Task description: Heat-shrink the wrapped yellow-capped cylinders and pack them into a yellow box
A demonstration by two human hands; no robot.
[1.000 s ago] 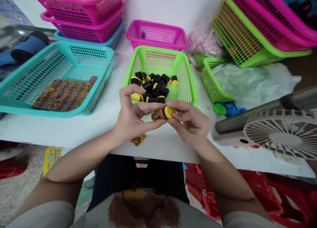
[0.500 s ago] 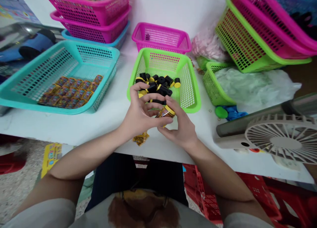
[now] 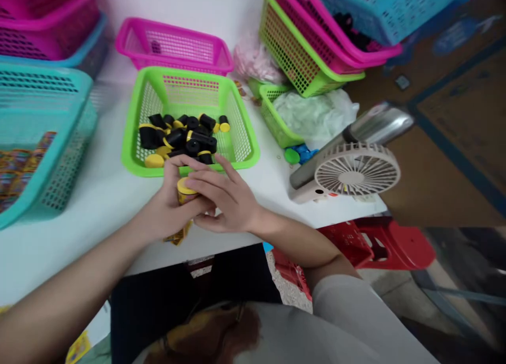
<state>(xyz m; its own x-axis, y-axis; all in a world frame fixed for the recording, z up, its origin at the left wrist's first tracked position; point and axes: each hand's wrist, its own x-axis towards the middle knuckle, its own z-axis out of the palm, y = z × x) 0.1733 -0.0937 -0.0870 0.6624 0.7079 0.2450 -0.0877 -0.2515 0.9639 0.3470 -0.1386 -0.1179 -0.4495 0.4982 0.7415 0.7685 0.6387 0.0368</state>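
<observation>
A: Got anything in the grip?

B: Yes, a small yellow-capped container (image 3: 185, 187). Curled around it with the left hand (image 3: 161, 212), thumb along the near side. Tucked between both hands over the near part of the table (image 3: 98, 206), cap upward and a little tilted.

A: And with the right hand (image 3: 231, 203)?

B: Reaching across from the other side, fingertips by the cap's edge. Can't tell whether clasping or only resting; too much hidden behind the fingers.

A: How to handle it well?

B: Hold steady with the left, without crushing the body. Work lightly with the right, probably best with the fingertips, so as not to knock the cap askew. Stay low over the table in case of a slip. Perhaps open the right fingers slightly for a better look at the covered side.

A: Anything underneath?

B: Yes, gold printed scraps (image 3: 179, 235), close below the hands. Best not swept off the edge with a wrist.

A: And farther out?

B: Just beyond the fingers, a lime-green basket (image 3: 130, 166) with a loose heap of black cylinders (image 3: 202, 140), some yellow-ended. To the left, a turquoise basket (image 3: 75, 158) with printed pieces (image 3: 19, 166) in rows. Directly behind the lime-green one, a magenta basket (image 3: 197, 50). Off right, well apart from the hands, a small fan (image 3: 353, 175).
</observation>
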